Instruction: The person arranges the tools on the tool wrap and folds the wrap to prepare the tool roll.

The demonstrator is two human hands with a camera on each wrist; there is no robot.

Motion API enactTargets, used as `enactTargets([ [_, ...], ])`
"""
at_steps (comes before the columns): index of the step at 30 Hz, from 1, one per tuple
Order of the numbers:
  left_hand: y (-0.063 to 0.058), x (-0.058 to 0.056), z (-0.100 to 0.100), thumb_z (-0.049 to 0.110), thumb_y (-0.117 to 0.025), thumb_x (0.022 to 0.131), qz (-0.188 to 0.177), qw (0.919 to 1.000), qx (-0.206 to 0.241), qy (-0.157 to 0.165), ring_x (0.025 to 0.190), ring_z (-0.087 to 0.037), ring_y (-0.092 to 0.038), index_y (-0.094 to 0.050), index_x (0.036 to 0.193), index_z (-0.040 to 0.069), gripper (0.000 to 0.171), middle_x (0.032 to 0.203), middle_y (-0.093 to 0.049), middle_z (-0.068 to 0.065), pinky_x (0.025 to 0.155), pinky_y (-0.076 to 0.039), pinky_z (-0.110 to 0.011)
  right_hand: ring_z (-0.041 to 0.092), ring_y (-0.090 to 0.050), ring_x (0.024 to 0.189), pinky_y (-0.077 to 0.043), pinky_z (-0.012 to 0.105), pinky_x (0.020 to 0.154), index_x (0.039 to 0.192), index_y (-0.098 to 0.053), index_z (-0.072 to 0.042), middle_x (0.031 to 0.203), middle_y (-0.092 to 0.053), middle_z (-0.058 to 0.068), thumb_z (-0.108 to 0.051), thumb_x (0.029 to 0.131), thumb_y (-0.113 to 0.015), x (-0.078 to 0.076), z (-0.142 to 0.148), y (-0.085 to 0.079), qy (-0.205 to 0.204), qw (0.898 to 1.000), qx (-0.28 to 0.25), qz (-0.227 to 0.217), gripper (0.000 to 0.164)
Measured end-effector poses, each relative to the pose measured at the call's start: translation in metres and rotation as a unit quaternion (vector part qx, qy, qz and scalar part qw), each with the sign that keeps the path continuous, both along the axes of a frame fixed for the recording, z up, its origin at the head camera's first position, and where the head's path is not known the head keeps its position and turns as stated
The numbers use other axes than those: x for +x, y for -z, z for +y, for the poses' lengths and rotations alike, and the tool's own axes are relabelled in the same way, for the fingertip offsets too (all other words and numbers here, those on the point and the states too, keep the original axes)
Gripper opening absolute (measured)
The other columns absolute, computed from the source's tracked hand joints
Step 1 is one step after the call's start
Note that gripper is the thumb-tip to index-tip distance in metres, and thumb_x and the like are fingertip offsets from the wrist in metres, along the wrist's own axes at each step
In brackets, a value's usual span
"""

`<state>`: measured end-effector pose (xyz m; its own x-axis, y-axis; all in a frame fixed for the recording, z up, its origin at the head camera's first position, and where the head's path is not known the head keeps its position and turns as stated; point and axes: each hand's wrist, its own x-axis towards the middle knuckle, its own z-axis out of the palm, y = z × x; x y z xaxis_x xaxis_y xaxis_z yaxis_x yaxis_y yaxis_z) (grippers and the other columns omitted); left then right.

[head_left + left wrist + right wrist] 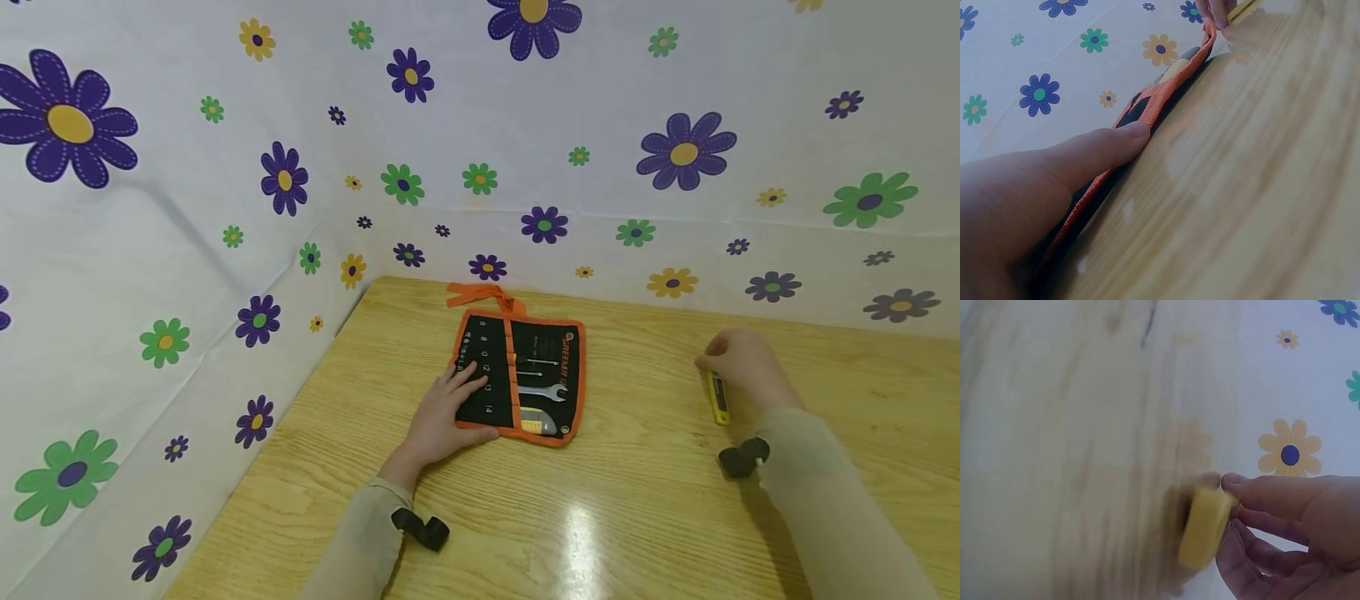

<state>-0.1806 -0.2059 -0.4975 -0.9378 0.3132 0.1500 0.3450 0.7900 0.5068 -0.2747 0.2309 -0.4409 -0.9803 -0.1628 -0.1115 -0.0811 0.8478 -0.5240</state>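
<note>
A black tool pouch (546,346) with orange edging lies flat on the table, numbers printed down its left part. Its pockets hold a wrench (543,392), a yellow-and-grey tool (538,421) and thin tools whose kind is unclear. My left hand (442,417) rests on the pouch's left part with fingers spread; in the left wrist view its thumb (1107,147) lies along the orange edge. Well to the right, my right hand (742,367) pinches one end of a yellow utility knife (718,400) low over the table. The knife's yellow body (1204,531) looks blurred in the right wrist view.
An orange tie strap (483,293) trails from the pouch's far edge. White flower-patterned sheeting (450,125) stands behind the wooden table (600,500) and along its left side. A black band with a small device (420,528) sits on each sleeve.
</note>
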Motion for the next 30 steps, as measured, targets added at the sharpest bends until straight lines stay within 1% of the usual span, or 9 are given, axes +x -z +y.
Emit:
enactTargets([
  [2,0.0,0.0,0.0,0.054,-0.075,0.075,0.001,1.0,0.001,0.001,0.144,-0.031,-0.012,-0.045,0.145,0.018,0.084,0.156,-0.026,-0.001,0.115,-0.013,-0.049,0.045,-0.055,0.092,-0.045,0.057,0.081,0.104,-0.058,0.016,0.101,-0.06,0.032,-0.017,0.089,-0.065,0.001,-0.003,-0.002,0.001,1.0,0.0,0.001,0.037],
  [6,0.0,0.0,0.0,0.054,-0.075,0.075,0.002,1.0,0.003,0.001,0.144,-0.031,-0.012,-0.045,0.145,0.018,0.084,0.156,-0.025,-0.001,0.115,-0.013,-0.049,0.046,-0.054,0.096,-0.044,0.057,0.085,0.109,-0.058,0.015,0.107,-0.059,0.033,-0.018,0.091,-0.063,0.006,-0.009,-0.007,0.005,1.0,-0.013,0.009,0.038],
  [11,0.0,0.0,0.0,0.054,-0.075,0.075,0.001,1.0,0.003,0.0,0.144,-0.03,-0.012,-0.044,0.145,0.019,0.084,0.156,-0.025,0.001,0.115,-0.012,-0.048,0.045,-0.054,0.098,-0.047,0.055,0.082,0.114,-0.057,0.013,0.111,-0.058,0.032,-0.026,0.095,-0.059,0.013,-0.017,-0.015,0.007,0.999,-0.033,0.025,0.044],
  [17,0.001,0.001,0.0,0.054,-0.076,0.075,-0.001,1.0,0.003,-0.001,0.144,-0.03,-0.011,-0.044,0.145,0.02,0.084,0.156,-0.025,0.001,0.115,-0.012,-0.048,0.041,-0.057,0.099,-0.049,0.052,0.079,0.112,-0.061,0.007,0.11,-0.062,0.028,-0.034,0.096,-0.057,0.021,-0.027,-0.027,0.008,0.997,-0.06,0.054,0.044],
  [21,0.001,0.001,0.0,0.053,-0.076,0.075,-0.001,1.0,0.002,-0.003,0.144,-0.029,-0.011,-0.044,0.145,0.02,0.083,0.156,-0.025,0.001,0.115,-0.012,-0.047,0.039,-0.057,0.1,-0.049,0.051,0.078,0.11,-0.062,0.003,0.11,-0.063,0.026,-0.04,0.095,-0.057,0.025,-0.036,-0.035,0.012,0.995,-0.079,0.064,0.045],
  [23,0.001,0.001,0.0,0.054,-0.075,0.076,0.0,1.0,0.002,-0.002,0.144,-0.029,-0.011,-0.044,0.145,0.02,0.083,0.156,-0.025,0.001,0.115,-0.012,-0.047,0.037,-0.058,0.097,-0.049,0.047,0.075,0.107,-0.062,0.0,0.107,-0.064,0.023,-0.042,0.094,-0.058,0.027,-0.04,-0.039,0.013,0.994,-0.086,0.071,0.044],
  [26,0.001,0.001,0.0,0.054,-0.075,0.076,0.001,1.0,0.002,0.0,0.144,-0.03,-0.011,-0.044,0.145,0.02,0.083,0.156,-0.025,0.001,0.115,-0.012,-0.047,0.032,-0.059,0.089,-0.049,0.04,0.068,0.099,-0.062,-0.002,0.099,-0.065,0.018,-0.041,0.093,-0.061,0.03,-0.046,-0.044,0.01,0.992,-0.098,0.084,0.04],
  [30,0.0,0.001,0.0,0.053,-0.075,0.076,-0.001,1.0,0.002,0.0,0.144,-0.03,-0.011,-0.044,0.145,0.02,0.083,0.156,-0.025,0.0,0.115,-0.012,-0.048,0.03,-0.062,0.077,-0.047,0.032,0.058,0.092,-0.062,-0.003,0.088,-0.067,0.015,-0.039,0.093,-0.062,0.032,-0.052,-0.044,0.002,0.989,-0.115,0.097,0.036],
])
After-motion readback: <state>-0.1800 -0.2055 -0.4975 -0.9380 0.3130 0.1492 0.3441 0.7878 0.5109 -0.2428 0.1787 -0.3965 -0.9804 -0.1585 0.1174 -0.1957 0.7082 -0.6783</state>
